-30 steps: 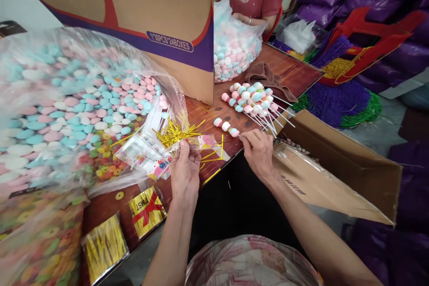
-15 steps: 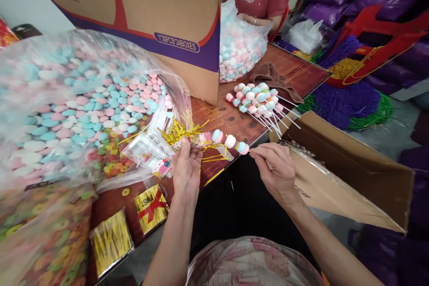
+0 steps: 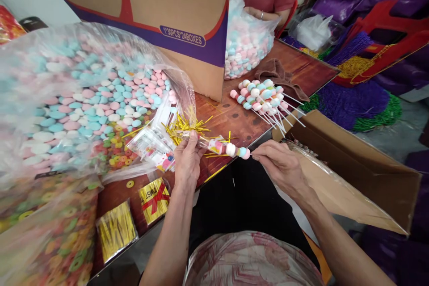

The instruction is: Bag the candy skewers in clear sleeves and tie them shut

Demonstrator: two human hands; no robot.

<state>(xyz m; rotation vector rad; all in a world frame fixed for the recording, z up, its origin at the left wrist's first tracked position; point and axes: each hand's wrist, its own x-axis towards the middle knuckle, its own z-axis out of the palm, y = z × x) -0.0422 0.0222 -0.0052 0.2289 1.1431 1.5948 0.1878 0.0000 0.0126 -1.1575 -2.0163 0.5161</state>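
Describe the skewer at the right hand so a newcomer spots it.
From the big printed carton, look toward the wearer, between the left hand and right hand. The candy skewer there has its left end in a printed wrapper. Unlike the piled skewers, it is hand-held and alone.

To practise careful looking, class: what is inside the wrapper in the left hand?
The tip of the candy skewer seems inside the wrapper, partly masked by print. The left hand covers the wrapper's other end, hiding whatever is there.

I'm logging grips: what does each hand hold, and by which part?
The right hand holds a skewer by its stick; the left hand holds a wrapper by its far end.
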